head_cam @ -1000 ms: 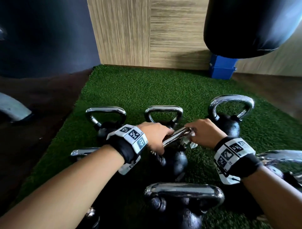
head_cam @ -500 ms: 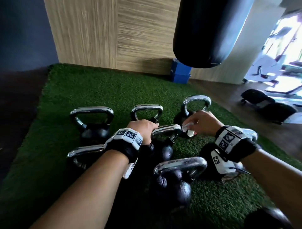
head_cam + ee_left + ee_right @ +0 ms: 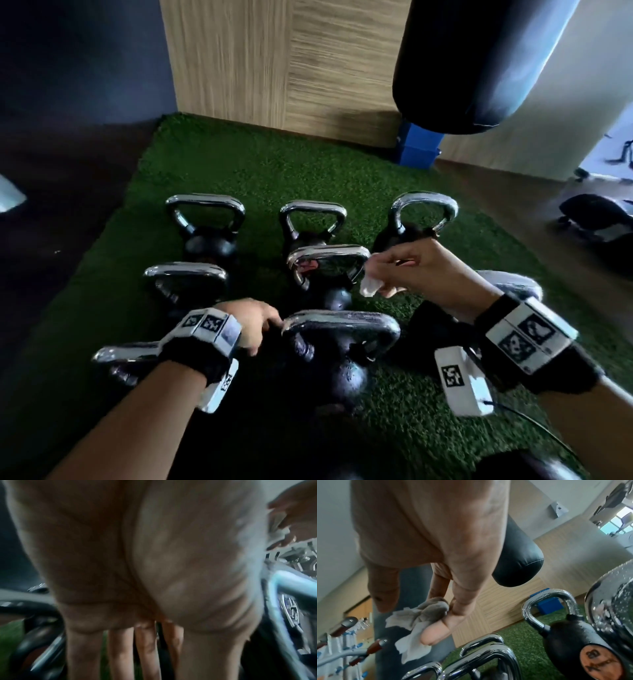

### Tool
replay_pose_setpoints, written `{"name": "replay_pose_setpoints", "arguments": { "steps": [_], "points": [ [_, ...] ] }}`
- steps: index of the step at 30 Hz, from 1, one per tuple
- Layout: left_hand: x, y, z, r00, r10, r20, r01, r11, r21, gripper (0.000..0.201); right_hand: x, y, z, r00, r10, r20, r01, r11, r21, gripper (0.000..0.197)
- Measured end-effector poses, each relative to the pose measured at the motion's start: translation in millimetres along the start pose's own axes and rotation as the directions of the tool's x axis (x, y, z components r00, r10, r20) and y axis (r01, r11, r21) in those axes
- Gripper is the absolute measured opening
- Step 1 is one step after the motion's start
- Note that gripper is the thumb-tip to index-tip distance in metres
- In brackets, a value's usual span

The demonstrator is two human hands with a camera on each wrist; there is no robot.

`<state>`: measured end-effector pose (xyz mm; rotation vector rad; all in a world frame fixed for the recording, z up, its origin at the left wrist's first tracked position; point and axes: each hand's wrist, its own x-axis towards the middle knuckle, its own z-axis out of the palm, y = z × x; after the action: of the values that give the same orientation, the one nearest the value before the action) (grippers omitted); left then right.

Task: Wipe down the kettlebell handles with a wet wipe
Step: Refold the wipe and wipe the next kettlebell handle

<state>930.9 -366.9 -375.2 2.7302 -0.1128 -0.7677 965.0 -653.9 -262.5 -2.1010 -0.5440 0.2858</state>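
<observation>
Several black kettlebells with chrome handles stand on green turf (image 3: 239,164). My right hand (image 3: 387,277) pinches a crumpled white wet wipe (image 3: 370,291) between thumb and fingers, just off the right end of the middle kettlebell's handle (image 3: 329,255). The right wrist view shows the wipe (image 3: 412,630) hanging from the right hand (image 3: 440,615) above the handles. My left hand (image 3: 270,329) is at the left corner of the nearest kettlebell's handle (image 3: 342,323). Its fingers (image 3: 145,649) point straight down and hold nothing. I cannot tell whether they touch the handle (image 3: 291,584).
A black punching bag (image 3: 479,61) hangs at the back right above a blue box (image 3: 419,150). A wood-panelled wall (image 3: 274,68) closes the far edge of the turf. Dark floor lies to the left, and gym equipment (image 3: 596,219) stands at the far right.
My left hand let go of the middle kettlebell's handle and drew back to the nearest one. My right hand lifted the wipe off that handle's right end.
</observation>
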Motion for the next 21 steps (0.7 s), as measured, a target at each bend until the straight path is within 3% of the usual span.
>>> {"name": "replay_pose_setpoints", "arguments": {
  "steps": [3, 4, 9, 11, 15, 21],
  "points": [
    [0, -7, 38, 0.999, -0.024, 0.029, 0.027, 0.991, -0.129, 0.087, -2, 15, 2, 0.996, -0.065, -0.061, 0.064, 0.998, -0.020, 0.012],
    [1, -7, 49, 0.999, -0.041, 0.022, 0.045, 0.979, -0.197, 0.091, -3, 20, 4, 0.993, -0.077, -0.093, 0.072, 0.996, -0.055, 0.013],
    [12, 4, 85, 0.983, -0.178, -0.041, 0.137, 0.865, -0.482, 0.075, -16, 31, 13, 0.985, -0.111, -0.134, 0.109, 0.994, -0.020, 0.033],
    [10, 16, 85, 0.979, -0.181, -0.090, 0.114, 0.862, -0.494, 0.077, -19, 35, 18, 0.977, -0.127, -0.171, 0.129, 0.992, 0.001, 0.034],
    [12, 36, 83, 0.984, -0.120, -0.133, 0.070, 0.941, -0.331, 0.116, -23, 44, 27, 0.963, -0.166, -0.213, 0.156, 0.986, -0.063, 0.027],
    [11, 37, 92, 0.973, -0.120, -0.195, 0.045, 0.937, -0.347, 0.120, -30, 47, 43, 0.934, -0.279, -0.223, 0.230, 0.947, -0.222, 0.020]
  ]
}}
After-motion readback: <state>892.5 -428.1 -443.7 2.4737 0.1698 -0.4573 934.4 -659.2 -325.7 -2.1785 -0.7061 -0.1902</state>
